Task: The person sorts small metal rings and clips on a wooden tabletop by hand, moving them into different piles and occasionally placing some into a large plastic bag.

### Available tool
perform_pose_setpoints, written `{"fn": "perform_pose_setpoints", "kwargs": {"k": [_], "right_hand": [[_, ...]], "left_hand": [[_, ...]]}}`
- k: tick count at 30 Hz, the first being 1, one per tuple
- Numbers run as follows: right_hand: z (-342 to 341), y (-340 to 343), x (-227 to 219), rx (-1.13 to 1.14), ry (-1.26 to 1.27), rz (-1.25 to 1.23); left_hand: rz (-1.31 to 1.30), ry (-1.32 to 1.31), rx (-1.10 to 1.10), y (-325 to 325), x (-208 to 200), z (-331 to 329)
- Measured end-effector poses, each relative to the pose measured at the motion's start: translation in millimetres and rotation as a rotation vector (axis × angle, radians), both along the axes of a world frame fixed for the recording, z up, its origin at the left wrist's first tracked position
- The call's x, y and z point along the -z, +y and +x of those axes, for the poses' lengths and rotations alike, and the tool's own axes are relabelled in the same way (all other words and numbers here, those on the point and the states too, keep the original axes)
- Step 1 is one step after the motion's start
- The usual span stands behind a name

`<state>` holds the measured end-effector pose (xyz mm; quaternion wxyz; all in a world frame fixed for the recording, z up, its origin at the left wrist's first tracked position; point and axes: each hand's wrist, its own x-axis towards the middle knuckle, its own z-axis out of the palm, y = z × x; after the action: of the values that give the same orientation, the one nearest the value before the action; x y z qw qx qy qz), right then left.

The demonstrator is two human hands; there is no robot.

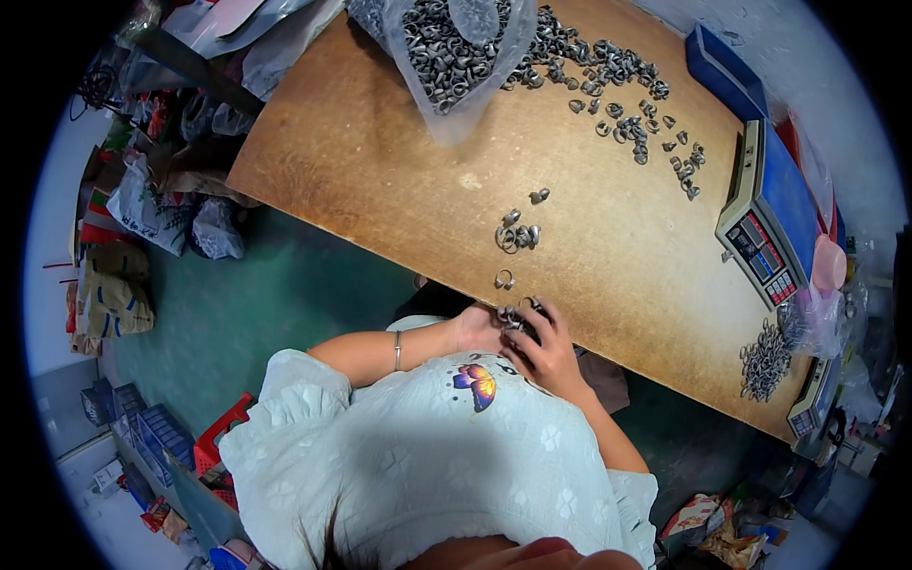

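Several dark grey metal rings [505, 315] are gathered between my two hands at the table's near edge. My left hand [478, 328] is cupped against them from the left, its fingers partly hidden behind the rings. From the right, my right hand [548, 350] bends its fingers over the same rings and closes on them. A single ring [504, 279] lies on the wood just beyond my hands. Farther up sits a small group of rings [516, 235], with one more ring [540, 196] beyond it.
A clear plastic bag [446, 123] full of rings stands at the far side of the wooden table [380, 190], with loose rings [617, 66] spread beside it. To the right are a digital scale [758, 249], a blue tray [724, 71], a second scale [807, 404] and a ring pile [766, 363].
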<state>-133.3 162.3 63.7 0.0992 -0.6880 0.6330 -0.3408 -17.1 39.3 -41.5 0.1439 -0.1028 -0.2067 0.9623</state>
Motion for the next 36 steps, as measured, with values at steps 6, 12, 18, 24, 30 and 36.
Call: {"fn": "perform_pose_setpoints", "kwargs": {"k": [6, 12, 18, 24, 30, 36], "right_hand": [[-8, -14, -4, -0.092, -0.183, -0.142], [-72, -118, -16, 0.106, -0.085, -0.115], [-49, -101, -3, -0.251, -0.054, 0.001], [-4, -36, 3, -0.254, -0.021, -0.013], [29, -7, 16, -0.248, -0.048, -0.091], [36, -35, -13, -0.097, 0.151, -0.296]], "left_hand": [[-0.317, -0.289, 0.127, -8, -2, 7], [-0.044, -0.212, 0.141, -12, -8, 11], [-0.068, -0.164, 0.111, -16, -29, 11], [-0.273, -0.272, 0.009, -11, -6, 20], [-0.507, -0.25, 0.199, -9, -9, 24], [-0.53, -0.372, 0.112, -31, -67, 25]]}}
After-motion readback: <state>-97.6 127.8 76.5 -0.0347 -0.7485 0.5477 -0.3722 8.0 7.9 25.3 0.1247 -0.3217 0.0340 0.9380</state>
